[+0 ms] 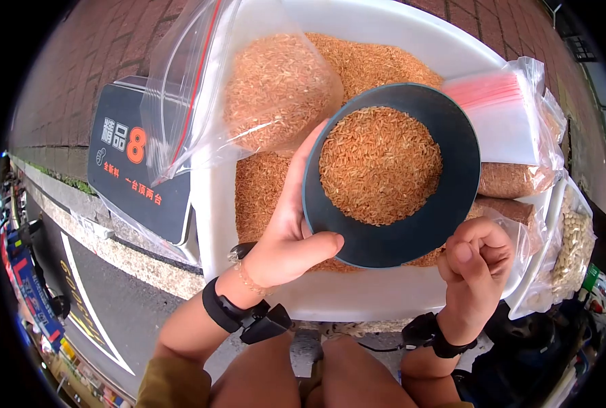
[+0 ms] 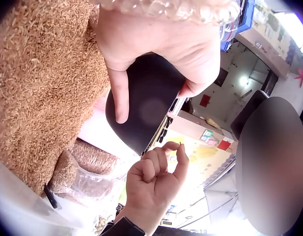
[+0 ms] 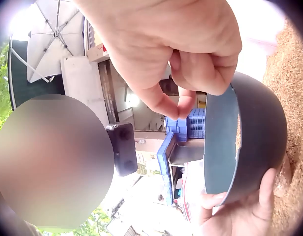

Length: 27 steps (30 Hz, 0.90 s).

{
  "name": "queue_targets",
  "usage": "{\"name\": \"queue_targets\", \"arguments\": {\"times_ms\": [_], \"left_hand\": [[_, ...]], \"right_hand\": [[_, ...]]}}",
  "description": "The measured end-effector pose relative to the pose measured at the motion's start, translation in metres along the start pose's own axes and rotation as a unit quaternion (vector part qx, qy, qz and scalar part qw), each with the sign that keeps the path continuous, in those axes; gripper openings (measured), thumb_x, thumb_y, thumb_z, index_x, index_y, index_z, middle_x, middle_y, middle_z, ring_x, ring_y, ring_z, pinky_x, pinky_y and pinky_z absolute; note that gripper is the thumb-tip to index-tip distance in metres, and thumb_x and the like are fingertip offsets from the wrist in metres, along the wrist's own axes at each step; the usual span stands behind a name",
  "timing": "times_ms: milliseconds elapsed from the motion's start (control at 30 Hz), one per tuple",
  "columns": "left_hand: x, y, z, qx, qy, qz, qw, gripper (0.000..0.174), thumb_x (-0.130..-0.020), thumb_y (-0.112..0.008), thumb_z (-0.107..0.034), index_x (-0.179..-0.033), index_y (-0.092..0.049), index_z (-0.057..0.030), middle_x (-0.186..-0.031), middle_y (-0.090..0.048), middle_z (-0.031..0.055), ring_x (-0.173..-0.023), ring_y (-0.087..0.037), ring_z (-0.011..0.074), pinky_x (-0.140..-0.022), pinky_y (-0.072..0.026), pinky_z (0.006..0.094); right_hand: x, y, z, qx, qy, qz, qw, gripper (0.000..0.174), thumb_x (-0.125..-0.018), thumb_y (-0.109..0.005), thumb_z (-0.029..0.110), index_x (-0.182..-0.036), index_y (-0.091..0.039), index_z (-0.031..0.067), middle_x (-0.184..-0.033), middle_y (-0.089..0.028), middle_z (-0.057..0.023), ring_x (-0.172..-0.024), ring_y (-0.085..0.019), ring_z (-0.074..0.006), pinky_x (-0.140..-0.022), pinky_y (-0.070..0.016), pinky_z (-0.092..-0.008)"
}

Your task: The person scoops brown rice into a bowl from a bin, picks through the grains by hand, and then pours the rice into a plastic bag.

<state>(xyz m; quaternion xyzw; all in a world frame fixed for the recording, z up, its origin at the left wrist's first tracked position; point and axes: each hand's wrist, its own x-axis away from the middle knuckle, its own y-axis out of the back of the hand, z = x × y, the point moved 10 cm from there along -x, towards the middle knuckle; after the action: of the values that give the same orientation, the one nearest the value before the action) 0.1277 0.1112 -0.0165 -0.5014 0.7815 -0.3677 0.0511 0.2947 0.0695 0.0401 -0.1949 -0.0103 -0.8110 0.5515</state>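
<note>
My left hand [image 1: 293, 228] grips a dark bowl [image 1: 378, 248], with the thumb at its near rim and the fingers around the outside. Reddish-brown rice [image 1: 381, 166] lies inside. The left wrist view shows the bowl's dark outer side [image 2: 151, 88] tilted, the fingers spread on it. Just beside the near right rim is my right hand [image 1: 480, 262]. Its thumb and index fingertips come together, the other fingers curled; a tiny dark sliver [image 2: 181, 144] shows at the fingertips. Beneath the bowl, more of the grain [image 1: 259, 194] fills a white tub [image 1: 303, 299].
A zip bag of rice [image 1: 279, 92] rests on the grain, left of the bowl. Left of the tub lies a dark box [image 1: 140, 170] with printed characters. Empty zip bags [image 1: 497, 109] and filled bags [image 1: 510, 180] are on the right, with a bag of pale beans [image 1: 570, 245] beyond.
</note>
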Motion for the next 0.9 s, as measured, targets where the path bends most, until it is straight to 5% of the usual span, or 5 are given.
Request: {"name": "queue_targets", "arguments": {"times_ms": [233, 567, 667, 733, 900], "left_hand": [[0.000, -0.003, 0.001, 0.035, 0.002, 0.005, 0.999, 0.091, -0.065, -0.051, 0.006, -0.139, -0.002, -0.0091, -0.141, -0.016, 0.0076, -0.130, -0.016, 0.0175, -0.104, -0.0145, 0.0315], [0.000, -0.005, -0.004, 0.031, -0.010, 0.021, 0.999, 0.092, -0.063, -0.048, 0.008, -0.139, 0.000, -0.0095, -0.142, -0.012, 0.0072, -0.131, -0.014, 0.0166, -0.105, -0.0144, 0.0306], [-0.001, -0.009, -0.009, -0.006, -0.047, 0.045, 0.998, 0.092, -0.064, -0.048, 0.008, -0.139, 0.001, -0.0102, -0.142, -0.012, 0.0070, -0.130, -0.014, 0.0167, -0.105, -0.0151, 0.0307], [-0.001, -0.011, -0.006, 0.003, -0.038, 0.044, 0.998, 0.092, -0.064, -0.049, 0.008, -0.139, 0.001, -0.0103, -0.142, -0.011, 0.0069, -0.130, -0.015, 0.0169, -0.104, -0.0147, 0.0301], [-0.001, -0.008, 0.002, -0.014, -0.023, 0.065, 0.998, 0.092, -0.064, -0.048, 0.009, -0.139, 0.000, -0.0104, -0.142, -0.011, 0.0063, -0.130, -0.015, 0.0161, -0.102, -0.0184, 0.0273]], "right_hand": [[-0.002, -0.001, -0.002, 0.039, -0.008, 0.018, 0.999, 0.011, -0.075, -0.062, 0.006, -0.074, -0.058, -0.0039, -0.058, -0.052, -0.0022, -0.045, -0.033, -0.0017, -0.043, -0.0236, -0.0174], [-0.008, 0.023, -0.005, -0.063, 0.035, -0.073, 0.995, 0.025, -0.082, -0.055, 0.017, -0.065, -0.051, -0.0017, -0.045, -0.030, 0.0059, -0.039, -0.019, -0.0021, -0.039, -0.0128, -0.0205], [-0.002, 0.015, 0.008, 0.099, 0.114, -0.094, 0.984, 0.012, -0.076, -0.063, 0.008, -0.075, -0.058, -0.0035, -0.045, -0.035, 0.0061, -0.040, -0.022, -0.0023, -0.040, -0.0148, -0.0190], [0.002, -0.027, 0.025, 0.377, 0.224, -0.021, 0.899, 0.019, -0.067, -0.069, -0.001, -0.085, -0.063, -0.0018, -0.048, -0.041, 0.0036, -0.041, -0.025, -0.0029, -0.040, -0.0182, -0.0185], [-0.013, -0.074, 0.016, 0.486, 0.246, 0.042, 0.838, 0.019, -0.068, -0.067, 0.000, -0.086, -0.063, 0.0034, -0.062, -0.056, -0.0082, -0.044, -0.046, -0.0139, -0.042, -0.0363, -0.0242]]}}
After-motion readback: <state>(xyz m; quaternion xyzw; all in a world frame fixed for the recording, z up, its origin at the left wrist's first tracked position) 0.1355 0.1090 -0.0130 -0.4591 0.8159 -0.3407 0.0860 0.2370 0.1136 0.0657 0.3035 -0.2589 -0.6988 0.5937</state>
